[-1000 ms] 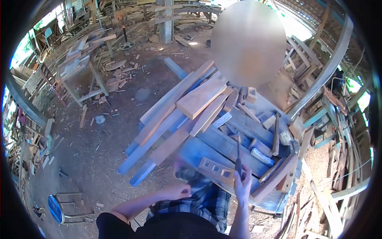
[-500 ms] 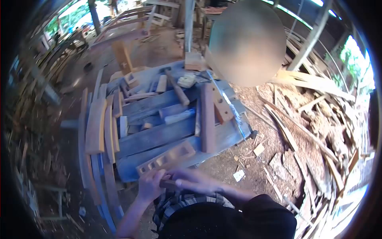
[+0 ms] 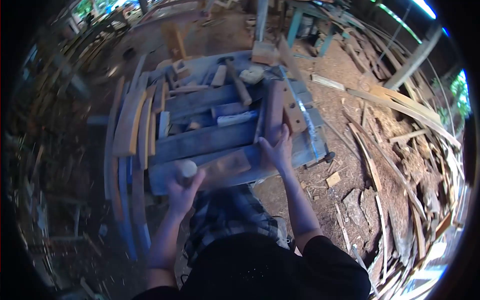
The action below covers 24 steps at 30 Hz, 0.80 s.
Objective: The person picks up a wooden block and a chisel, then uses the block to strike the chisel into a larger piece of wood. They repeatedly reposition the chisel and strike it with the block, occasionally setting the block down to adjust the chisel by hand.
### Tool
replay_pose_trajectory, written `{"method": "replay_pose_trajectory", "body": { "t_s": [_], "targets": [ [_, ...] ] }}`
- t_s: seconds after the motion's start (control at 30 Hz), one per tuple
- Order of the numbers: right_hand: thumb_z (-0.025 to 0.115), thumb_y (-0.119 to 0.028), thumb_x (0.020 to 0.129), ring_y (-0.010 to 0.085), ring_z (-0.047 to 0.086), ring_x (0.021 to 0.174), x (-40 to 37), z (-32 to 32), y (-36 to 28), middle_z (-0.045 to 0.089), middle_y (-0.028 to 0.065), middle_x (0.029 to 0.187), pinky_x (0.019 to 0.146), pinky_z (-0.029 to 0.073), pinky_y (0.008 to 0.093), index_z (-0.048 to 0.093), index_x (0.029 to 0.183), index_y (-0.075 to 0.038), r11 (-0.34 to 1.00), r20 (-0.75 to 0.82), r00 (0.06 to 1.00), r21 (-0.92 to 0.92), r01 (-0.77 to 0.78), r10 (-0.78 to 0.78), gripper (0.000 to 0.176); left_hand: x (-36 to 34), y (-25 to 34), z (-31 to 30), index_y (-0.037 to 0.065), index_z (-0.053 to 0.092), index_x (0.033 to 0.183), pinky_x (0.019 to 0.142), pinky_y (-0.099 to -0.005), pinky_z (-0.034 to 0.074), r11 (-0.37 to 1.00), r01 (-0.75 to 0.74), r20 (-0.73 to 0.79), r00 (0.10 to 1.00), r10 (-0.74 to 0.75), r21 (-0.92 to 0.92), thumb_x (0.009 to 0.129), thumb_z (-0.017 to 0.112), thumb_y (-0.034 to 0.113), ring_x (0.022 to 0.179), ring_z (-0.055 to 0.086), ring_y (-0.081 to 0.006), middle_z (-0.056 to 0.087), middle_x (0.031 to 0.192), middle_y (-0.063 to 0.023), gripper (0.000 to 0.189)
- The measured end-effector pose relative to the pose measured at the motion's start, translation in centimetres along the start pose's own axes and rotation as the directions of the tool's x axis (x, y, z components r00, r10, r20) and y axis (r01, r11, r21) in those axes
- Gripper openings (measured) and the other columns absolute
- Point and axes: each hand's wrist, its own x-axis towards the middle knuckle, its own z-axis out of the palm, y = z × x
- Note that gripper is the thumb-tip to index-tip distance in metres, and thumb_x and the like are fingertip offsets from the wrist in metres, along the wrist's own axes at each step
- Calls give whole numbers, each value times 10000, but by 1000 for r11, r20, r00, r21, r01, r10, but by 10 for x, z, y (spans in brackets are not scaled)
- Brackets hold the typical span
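Observation:
My left hand (image 3: 181,196) is closed around a tool with a round, pale grey end (image 3: 187,169); its kind is hard to tell. Beneath and beside that hand a blurred wooden block (image 3: 222,169) lies along the near edge of the workbench (image 3: 170,148). My right hand (image 3: 280,152) grasps the near end of a dark reddish wooden beam (image 3: 274,112), thumb on the left side and fingers on the right. Close by on the right is a lighter wooden piece with round holes (image 3: 293,111).
A hammer (image 3: 237,82) lies on the far part of the bench among small offcuts. Long curved boards (image 3: 130,122) line its left side. Sawdust and scrap strips (image 3: 362,155) cover the ground to the right. A teal-legged table (image 3: 295,25) stands behind.
My hands have moved apart, the right one forward onto the beam. The left now holds the round-ended tool. The person opposite is out of view, and the camera view has shifted.

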Motion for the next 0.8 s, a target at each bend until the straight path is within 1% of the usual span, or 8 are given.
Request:
{"method": "replay_pose_trajectory", "body": {
  "t_s": [0.13, 0.17, 0.23, 0.33, 0.47, 0.53, 0.73, 0.8],
  "targets": [
    [795, -339, 716, 443, 594, 1042, 33, 38, -2, 575, 321, 1131, 892, 478, 450, 292, 1374, 9, 994, 103, 990, 35, -101, 97, 898, 54, -3, -1, 110, 542, 817, 490, -203, 379, 952, 8, -180, 981, -67, -307, 819, 768, 175, 582, 498, -21, 542, 733, 54, 235],
    [787, -320, 721, 447, 598, 1035, 38, 40, -2, 576, 330, 1124, 883, 479, 456, 317, 1343, 22, 982, 160, 971, 41, -184, 176, 851, 59, 0, 0, 108, 540, 819, 496, -207, 381, 959, 41, -187, 978, -96, -282, 817, 770, 184, 579, 497, -27, 535, 729, 57, 242],
    [758, -312, 745, 423, 612, 1031, 45, 51, -5, 596, 322, 1109, 866, 489, 436, 393, 1257, 23, 968, 87, 983, 177, -175, 162, 713, 77, -4, -4, 107, 539, 820, 502, -210, 382, 965, 78, -202, 971, -131, -249, 816, 772, 193, 577, 496, -32, 528, 724, 60, 249],
    [764, -267, 714, 396, 625, 964, 34, 31, -16, 604, 284, 1053, 851, 481, 425, 434, 1133, 18, 961, 0, 987, 227, -155, 159, 605, 87, -17, 8, 112, 498, 812, 470, -208, 356, 957, -19, -137, 990, -22, -291, 856, 729, 161, 521, 461, -43, 492, 651, 32, 241],
    [766, -281, 732, 297, 608, 869, 7, -6, -28, 594, 205, 986, 800, 479, 390, 453, 1121, 16, 910, 50, 986, 380, -165, 158, 580, 86, -32, 13, 113, 499, 783, 486, -201, 372, 966, -50, -137, 990, 15, -253, 855, 736, 186, 528, 471, -42, 500, 648, 44, 259],
    [727, -274, 783, 185, 520, 756, -6, -22, -37, 528, 82, 895, 713, 462, 337, 433, 1243, 13, 836, 91, 991, 533, -130, 97, 617, 90, -35, 16, 114, 498, 780, 483, -200, 371, 966, -55, -95, 995, 32, -252, 852, 741, 196, 526, 471, -41, 503, 643, 44, 266],
    [737, -349, 748, 185, 504, 887, -31, -39, -73, 500, 100, 995, 765, 447, 354, 406, 1287, 9, 833, 192, 975, 517, -198, 113, 727, 98, -57, 19, 113, 500, 743, 495, -203, 368, 962, -36, -7, 999, 36, -269, 850, 743, 197, 535, 470, -37, 511, 659, 46, 278],
    [773, -313, 736, 193, 554, 801, -37, -39, -82, 552, 117, 912, 712, 483, 344, 450, 1118, 7, 842, 183, 983, 533, -81, -21, 594, 97, -61, 16, 106, 525, 755, 550, -223, 394, 967, -7, 15, 1000, 11, -253, 837, 758, 229, 594, 484, -46, 523, 682, 49, 276]
  ]
}}
